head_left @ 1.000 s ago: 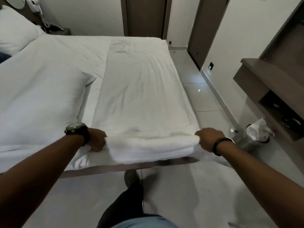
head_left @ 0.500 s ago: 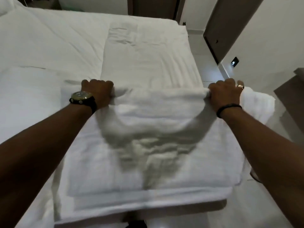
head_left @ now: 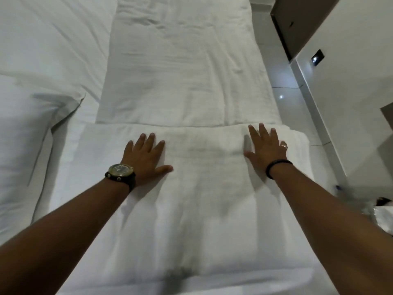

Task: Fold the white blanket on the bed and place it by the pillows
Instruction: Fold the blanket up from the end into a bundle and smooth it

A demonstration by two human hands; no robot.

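The white blanket (head_left: 204, 188) lies as a long strip down the right side of the bed, its near end folded over onto itself, with the fold's far edge just beyond my fingertips. My left hand (head_left: 146, 156), with a watch on the wrist, lies flat and spread on the folded layer at its left. My right hand (head_left: 265, 145), with a ring and a dark wristband, lies flat on the folded layer at its right. Neither hand holds cloth. A white pillow (head_left: 27, 145) lies at the left edge.
The white bed sheet (head_left: 53, 50) covers the bed to the left of the blanket. A tiled floor (head_left: 291, 107) runs along the bed's right side, with a white wall (head_left: 350, 71), a dark door (head_left: 302, 20) and a wall socket (head_left: 318, 57). A bin with a plastic liner (head_left: 380, 213) stands at right.
Both hands carried the blanket's near end forward over the strip, laid it down and let go. Now they rest flat with spread fingers on the folded layer. The view has moved closer over the bed.
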